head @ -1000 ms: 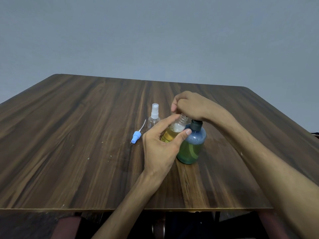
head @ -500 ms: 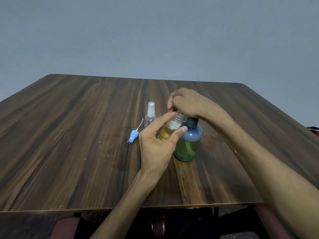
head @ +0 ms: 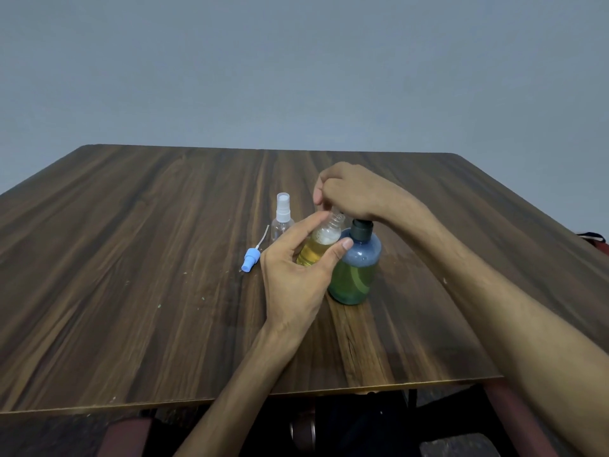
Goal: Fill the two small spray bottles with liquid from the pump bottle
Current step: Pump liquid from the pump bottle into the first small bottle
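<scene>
Head view: left hand (head: 296,275) still grips the small bottle (head: 318,247); right hand (head: 349,189) stays curled above its mouth.

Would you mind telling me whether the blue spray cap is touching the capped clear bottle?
Apart: the head view shows bare table between the blue cap and the clear bottle.

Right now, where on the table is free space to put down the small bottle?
Free: the wide wood left of the blue cap, and the near strip before the table edge. Crowded: the middle, where the left hand, spray bottle and pump bottle stand close together.
</scene>
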